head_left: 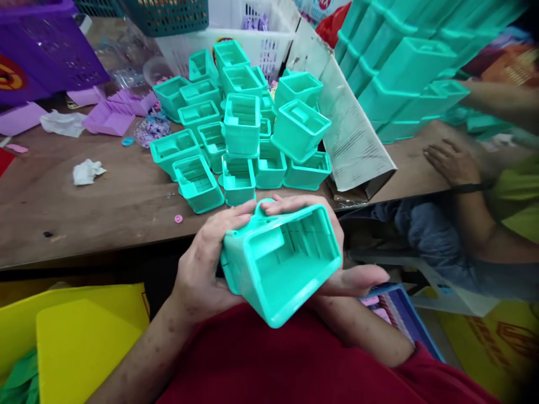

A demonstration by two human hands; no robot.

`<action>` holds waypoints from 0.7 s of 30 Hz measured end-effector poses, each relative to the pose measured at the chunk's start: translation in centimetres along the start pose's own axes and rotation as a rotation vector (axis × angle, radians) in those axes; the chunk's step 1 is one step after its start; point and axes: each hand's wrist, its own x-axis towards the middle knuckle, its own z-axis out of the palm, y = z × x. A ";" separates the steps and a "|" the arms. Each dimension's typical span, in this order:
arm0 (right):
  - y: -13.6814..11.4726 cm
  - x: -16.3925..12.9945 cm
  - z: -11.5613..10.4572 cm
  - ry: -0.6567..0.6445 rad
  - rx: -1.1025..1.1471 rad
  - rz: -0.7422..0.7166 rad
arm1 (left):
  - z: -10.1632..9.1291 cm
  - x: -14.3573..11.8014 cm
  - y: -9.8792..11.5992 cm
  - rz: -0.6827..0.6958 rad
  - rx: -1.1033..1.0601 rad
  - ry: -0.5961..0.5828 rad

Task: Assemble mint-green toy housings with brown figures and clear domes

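One teal plastic box-shaped casing (281, 264) is up off the surface, open side facing the camera, with the left hand (202, 269) and right hand (337, 264) both gripping it. Looks mid-batch to me: a heap of matching teal casings (240, 129) sits just behind on the brown wooden surface (105, 207).

A teal plastic box (281, 264), hollow and tilted, opening facing the camera, above the lap.

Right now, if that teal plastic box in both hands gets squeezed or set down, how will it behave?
The teal plastic box is probably stiff: its moulded walls hold shape between the left hand and right hand. Likely light, being hollow. Flat-sided, so unlikely to roll.
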 end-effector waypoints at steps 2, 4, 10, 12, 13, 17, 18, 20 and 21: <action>0.2 0.3 0.4 0.038 0.056 -0.025 | 0.7 0.0 0.5 0.013 0.022 0.035; 0.5 0.9 0.5 0.032 0.106 0.007 | 1.1 0.0 0.6 0.010 0.052 0.095; 0.7 2.4 -0.2 0.056 0.203 0.089 | 1.4 1.1 0.9 0.113 0.212 0.119; 0.5 2.7 -0.4 0.024 0.236 0.124 | 1.6 1.2 1.1 0.124 0.253 0.132; 0.5 2.8 -0.4 0.011 0.231 0.146 | 1.8 1.2 1.2 0.117 0.271 0.146; 0.6 3.5 -0.6 0.023 0.161 0.171 | 2.5 0.7 0.9 0.124 0.343 0.220; 0.6 3.7 -0.7 0.024 0.160 0.165 | 2.6 0.6 0.7 0.122 0.358 0.238; 0.7 4.2 -1.0 0.006 0.175 0.154 | 2.8 0.7 0.4 0.104 0.367 0.248; 0.8 4.4 -1.1 -0.015 0.181 0.148 | 2.8 0.8 0.2 0.091 0.356 0.241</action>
